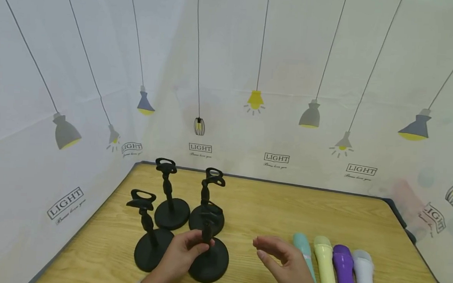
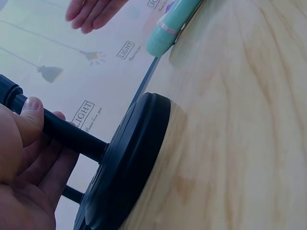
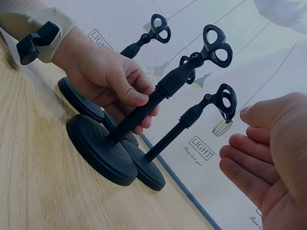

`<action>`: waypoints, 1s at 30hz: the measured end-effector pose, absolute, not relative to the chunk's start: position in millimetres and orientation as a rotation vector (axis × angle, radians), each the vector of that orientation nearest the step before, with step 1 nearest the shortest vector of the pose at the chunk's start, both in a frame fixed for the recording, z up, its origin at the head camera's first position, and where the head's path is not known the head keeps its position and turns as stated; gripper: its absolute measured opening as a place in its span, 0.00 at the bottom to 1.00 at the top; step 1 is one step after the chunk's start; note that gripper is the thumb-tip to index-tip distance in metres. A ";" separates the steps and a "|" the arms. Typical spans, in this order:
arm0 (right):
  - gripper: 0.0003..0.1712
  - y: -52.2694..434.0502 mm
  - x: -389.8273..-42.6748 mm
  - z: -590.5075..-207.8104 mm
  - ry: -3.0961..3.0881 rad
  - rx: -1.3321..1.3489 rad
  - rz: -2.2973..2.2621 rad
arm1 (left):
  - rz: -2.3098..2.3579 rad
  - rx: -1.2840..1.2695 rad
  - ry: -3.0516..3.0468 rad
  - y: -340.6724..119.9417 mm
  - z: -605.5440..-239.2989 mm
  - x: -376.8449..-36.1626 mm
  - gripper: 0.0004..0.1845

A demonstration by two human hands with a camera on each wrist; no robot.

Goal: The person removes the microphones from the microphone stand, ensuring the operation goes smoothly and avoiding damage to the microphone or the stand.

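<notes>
My left hand (image 1: pixel 182 256) grips the pole of the nearest black microphone stand (image 1: pixel 209 264), thumb on one side and fingers behind it. In the right wrist view that stand (image 3: pixel 103 148) has a round base and a clip with two rings at its top. Its base (image 2: pixel 139 158) is close over the wood in the left wrist view. My right hand (image 1: pixel 287 264) hovers between the stand and the microphones, holding nothing, fingers loosely bent and thumb apart. Nearest to it lies a turquoise microphone (image 1: pixel 302 248), partly hidden behind the hand.
Three more black stands (image 1: pixel 149 250) stand upright at the table's left. Beside the turquoise microphone lie a pale yellow microphone (image 1: pixel 325 266), a purple microphone (image 1: pixel 344 271) and a white microphone (image 1: pixel 363 272). A lamp-printed cloth (image 1: pixel 235 129) backs the wooden table (image 1: pixel 284 204).
</notes>
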State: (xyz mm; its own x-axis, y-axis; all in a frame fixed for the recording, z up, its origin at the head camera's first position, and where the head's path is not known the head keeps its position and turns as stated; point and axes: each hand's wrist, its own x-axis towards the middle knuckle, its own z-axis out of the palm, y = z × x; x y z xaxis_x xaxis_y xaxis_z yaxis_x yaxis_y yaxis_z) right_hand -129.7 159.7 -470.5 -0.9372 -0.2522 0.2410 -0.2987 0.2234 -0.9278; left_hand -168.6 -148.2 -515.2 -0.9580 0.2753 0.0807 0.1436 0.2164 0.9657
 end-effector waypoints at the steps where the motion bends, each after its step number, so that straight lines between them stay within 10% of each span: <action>1: 0.17 159.7 -129.7 -470.9 -2.419 0.560 1.852 | 1.853 0.408 2.370 -150.1 -515.5 -168.3 0.12; 30: 0.16 163.7 -130.7 -475.1 -2.437 0.581 1.839 | 1.739 0.223 2.581 -178.7 -513.5 -160.3 0.12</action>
